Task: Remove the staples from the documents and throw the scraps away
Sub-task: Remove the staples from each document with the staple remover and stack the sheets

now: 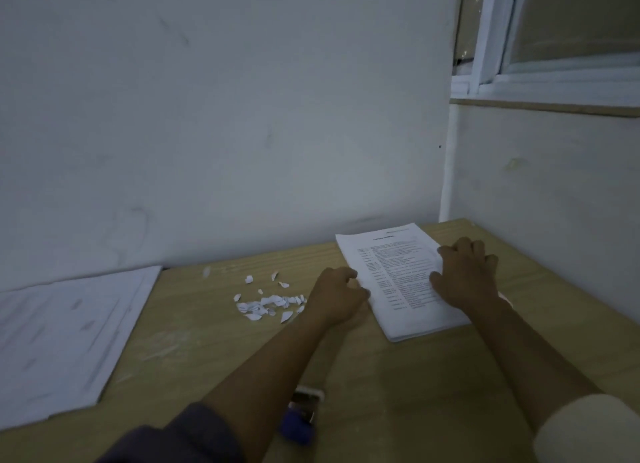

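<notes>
Starting at the far left of the table (381, 393): finding a loose pile of papers (69, 334) lying flat, blurred, its back edge near the wall. Moving right, well apart from that pile: seeing a small heap of torn white scraps (270, 303) lying on the bare wood, with a few stray bits just behind it. Just beside the scraps: watching the left hand (337, 298) reaching in with its fingers curling against the left edge of the document (398, 279); too blurred for telling whether pinching the sheets or only touching them. Finding the document, a thick printed stack, lying flat and slightly askew near the back right corner of the table. On its right side: seeing the right hand (465, 275) holding the stack, fingers bending over the right edge and thumb lying on the top page. Nearer the front edge, partly hiding under the left forearm: noticing a small tool with a blue handle (301, 421), too blurred for naming.
</notes>
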